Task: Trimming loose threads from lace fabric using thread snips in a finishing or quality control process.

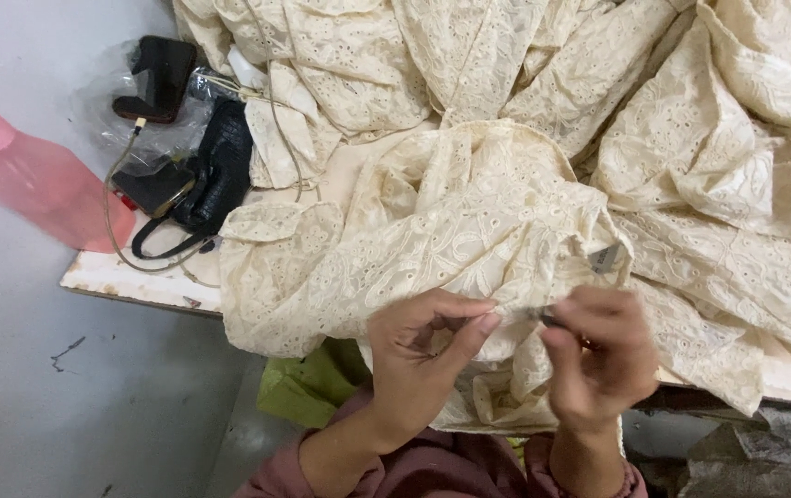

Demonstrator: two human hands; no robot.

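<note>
A cream embroidered eyelet garment (469, 221) lies bunched at the table's near edge. My left hand (423, 350) pinches its hem between thumb and fingers. Close beside it, my right hand (603, 355) is closed on a small dark metal tool (550, 318) whose tip touches the same hem. A small grey label (605, 258) shows on the cloth just above my right hand. What kind of tool it is cannot be made out.
More cream garments (709, 120) are heaped across the table. At the left end lie a black handbag (215, 171), a dark phone (157, 78) on a cable, and clear plastic. A pink bottle (40, 180) stands off the table's left. Green cloth (312, 387) hangs below the edge.
</note>
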